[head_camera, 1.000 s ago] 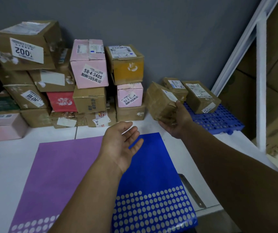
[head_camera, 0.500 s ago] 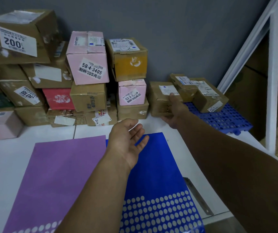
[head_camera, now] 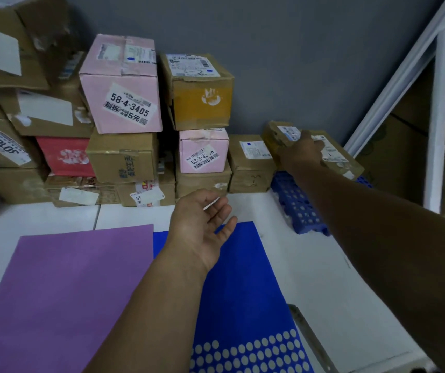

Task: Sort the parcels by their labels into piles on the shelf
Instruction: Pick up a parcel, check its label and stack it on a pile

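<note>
My right hand (head_camera: 300, 153) reaches far right and closes over a small brown labelled parcel (head_camera: 276, 135) that lies on a blue plastic crate (head_camera: 299, 208); the hand's back hides its fingers. A second brown parcel (head_camera: 343, 161) lies beside it on the crate. Another brown parcel with a white label (head_camera: 251, 168) stands on the white shelf (head_camera: 310, 265), against the stack. My left hand (head_camera: 202, 224) hovers palm up, fingers relaxed and holding nothing, above a blue sheet (head_camera: 242, 292).
Several stacked parcels line the grey back wall: a pink box marked 58-4-3405 (head_camera: 124, 90), a yellow-taped box (head_camera: 199, 95), a small pink box (head_camera: 202, 149), brown boxes at left. A purple sheet (head_camera: 67, 278) lies at front left. A white frame post (head_camera: 436, 130) stands at right.
My right hand set the brown parcel it held down beside the stack, let go, and moved right onto the small parcel on the crate. My left hand stayed in place.
</note>
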